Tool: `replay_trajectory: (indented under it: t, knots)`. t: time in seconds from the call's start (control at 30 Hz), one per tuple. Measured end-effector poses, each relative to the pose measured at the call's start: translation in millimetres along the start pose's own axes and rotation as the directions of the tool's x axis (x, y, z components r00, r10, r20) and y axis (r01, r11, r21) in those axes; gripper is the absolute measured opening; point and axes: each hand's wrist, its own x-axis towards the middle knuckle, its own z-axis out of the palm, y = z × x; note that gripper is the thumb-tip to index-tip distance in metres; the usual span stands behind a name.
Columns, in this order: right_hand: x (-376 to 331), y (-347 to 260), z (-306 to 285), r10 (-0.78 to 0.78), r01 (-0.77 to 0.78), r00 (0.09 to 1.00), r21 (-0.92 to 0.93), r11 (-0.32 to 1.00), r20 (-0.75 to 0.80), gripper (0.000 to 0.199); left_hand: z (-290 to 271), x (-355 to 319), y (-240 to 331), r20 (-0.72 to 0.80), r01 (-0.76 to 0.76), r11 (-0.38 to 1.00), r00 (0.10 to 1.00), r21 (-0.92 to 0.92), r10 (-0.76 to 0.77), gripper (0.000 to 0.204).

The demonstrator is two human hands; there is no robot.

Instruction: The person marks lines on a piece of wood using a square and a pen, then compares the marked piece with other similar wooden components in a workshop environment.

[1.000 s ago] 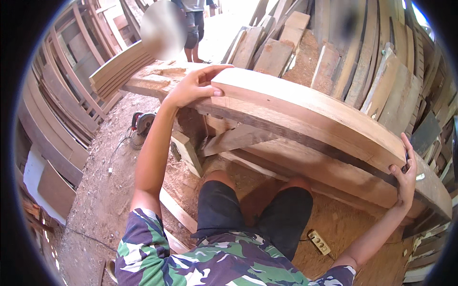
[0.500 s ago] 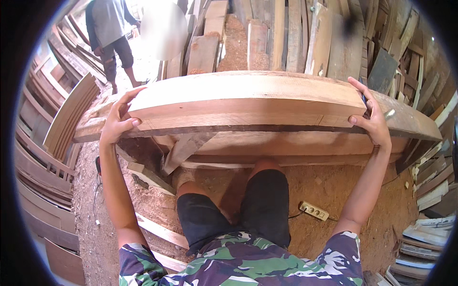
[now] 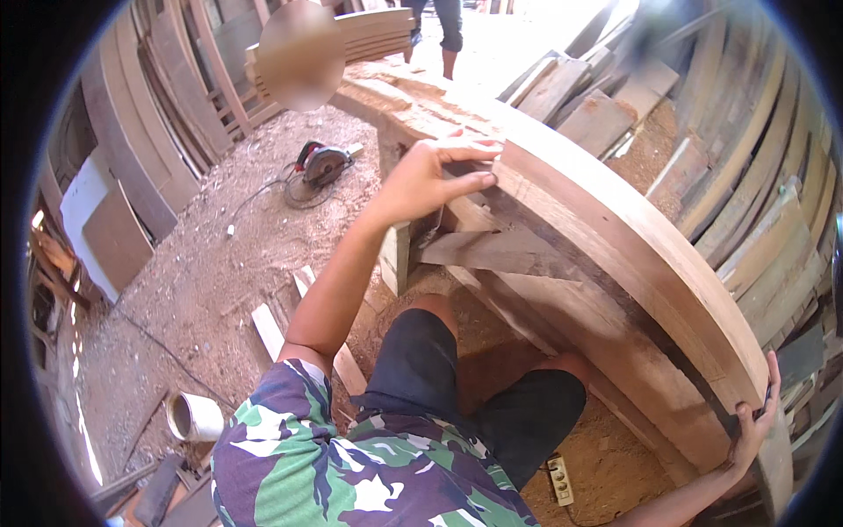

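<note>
A thick, pale wooden beam (image 3: 632, 233) lies along the top of a rough wooden bench (image 3: 373, 110). At its left end, my left hand (image 3: 430, 180) has thumb and fingers closed about the corner, with the thumb toward the front face. Around the far right end, my right hand (image 3: 751, 430) grips with its thumb on the front face and its fingers over the end. The beam's underside rests out of sight on the bench. My knees are under the bench, beside a slanting wooden brace (image 3: 492, 250).
A circular saw (image 3: 327, 164) with a cord lies on the dusty ground at left. Nearby are a white bucket (image 3: 198, 417) and a power strip (image 3: 559, 481) near my legs. Stacked boards (image 3: 764, 149) lean at right. A person's legs (image 3: 450, 39) show beyond the bench.
The view has swung to the left, bringing the saw and bucket into sight. Both hands remain at the beam's ends. The other person now shows only from the legs down.
</note>
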Motion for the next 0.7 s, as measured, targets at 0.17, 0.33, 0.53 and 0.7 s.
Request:
replay_trajectory:
  t: [0.17, 0.33, 0.53, 0.7]
  knots:
    - [2, 4, -3, 0.037, -0.039, 0.998, 0.039, 0.998, 0.048, 0.134, 22, -5, -8, -0.138, -0.094, 0.989, 0.987, -0.113, 0.078, 0.038]
    - [-1, 7, -4, 0.0, -0.001, 0.999, 0.024, 1.0, 0.046, 0.132, 30, -6, -9, -0.196, -0.136, 0.984, 0.974, -0.112, 0.113, 0.038]
    - [-1, 0, -2, 0.004, -0.004, 0.997, 0.007, 1.0, 0.077, 0.127, 31, -7, -14, -0.23, -0.152, 0.984, 0.965, -0.091, 0.128, 0.037]
    - [-1, 3, -5, -0.01, 0.01, 0.997, -0.002, 1.0, 0.074, 0.126, 30, -6, -9, -0.258, -0.172, 0.985, 0.953, -0.017, 0.162, 0.033]
